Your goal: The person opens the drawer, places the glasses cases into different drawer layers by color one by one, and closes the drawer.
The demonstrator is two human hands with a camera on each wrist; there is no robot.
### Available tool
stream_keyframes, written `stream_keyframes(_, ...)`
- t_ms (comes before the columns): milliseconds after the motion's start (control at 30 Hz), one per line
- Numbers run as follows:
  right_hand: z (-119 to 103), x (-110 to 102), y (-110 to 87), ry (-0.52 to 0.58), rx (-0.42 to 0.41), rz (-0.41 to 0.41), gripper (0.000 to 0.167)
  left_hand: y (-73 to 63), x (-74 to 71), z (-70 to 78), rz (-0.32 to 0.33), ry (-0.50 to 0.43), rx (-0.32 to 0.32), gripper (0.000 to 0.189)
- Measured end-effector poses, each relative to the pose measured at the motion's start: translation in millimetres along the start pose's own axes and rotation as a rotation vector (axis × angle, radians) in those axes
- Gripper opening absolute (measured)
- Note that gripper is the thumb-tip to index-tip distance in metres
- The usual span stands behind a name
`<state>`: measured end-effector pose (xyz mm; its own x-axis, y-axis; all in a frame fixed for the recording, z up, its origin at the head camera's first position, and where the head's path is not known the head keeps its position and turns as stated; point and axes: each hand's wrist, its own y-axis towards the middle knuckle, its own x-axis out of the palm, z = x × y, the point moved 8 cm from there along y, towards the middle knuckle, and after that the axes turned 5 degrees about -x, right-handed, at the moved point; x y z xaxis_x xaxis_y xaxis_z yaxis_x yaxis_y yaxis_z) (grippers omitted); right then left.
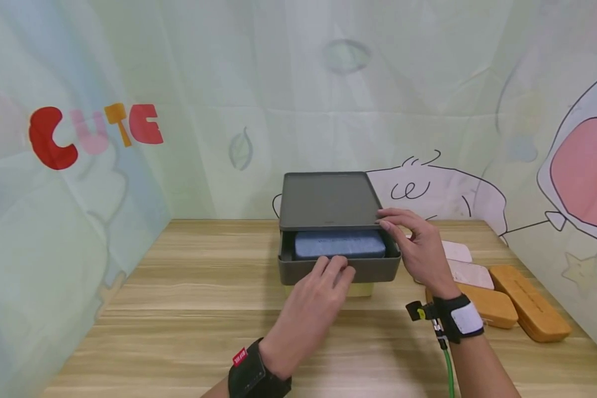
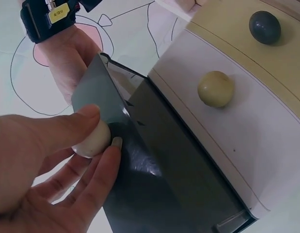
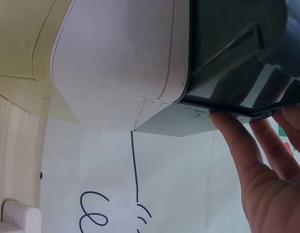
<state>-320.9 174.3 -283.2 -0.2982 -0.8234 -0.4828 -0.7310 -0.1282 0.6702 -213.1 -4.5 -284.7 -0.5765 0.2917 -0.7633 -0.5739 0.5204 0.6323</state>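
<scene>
A dark grey drawer unit (image 1: 328, 199) stands on the table with its grey drawer (image 1: 373, 272) partly pulled out toward me. Inside the drawer lies a blue case (image 1: 340, 245) with rounded corners. My left hand (image 1: 315, 298) is at the drawer front, where thumb and fingers pinch a round off-white knob (image 2: 95, 141); the hand hides this knob in the head view. At the right front corner of the unit's top, my right hand (image 1: 423, 251) grips the edge between thumb and fingertips.
Under the grey unit are a white drawer (image 2: 188, 97) with a yellowish knob (image 2: 216, 89) and a yellow drawer (image 2: 227, 22) with a dark knob (image 2: 265, 27). Orange cases (image 1: 529, 304) and white cases (image 1: 471, 273) lie to the right. A printed curtain (image 1: 204, 138) hangs behind.
</scene>
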Motion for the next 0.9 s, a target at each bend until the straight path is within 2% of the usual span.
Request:
stream_keyframes(400, 2.2, 0.1, 0.2, 0.005, 0.002, -0.026, 0.024, 1.1, 8.5, -7.6, -0.022, -0.030, -0.011, 0.043)
stream_keyframes(667, 5.2, -0.2, -0.3, 0.015, 0.018, -0.096, 0.026, 2.2, 14.8, -11.5, -0.042, -0.013, -0.011, 0.046)
stream_keyframes(900, 5.2, 3.0, -1.9, 0.109, 0.025, -0.174, 0.028, 2.6, 18.9, -14.7, -0.066, -0.017, -0.013, 0.044)
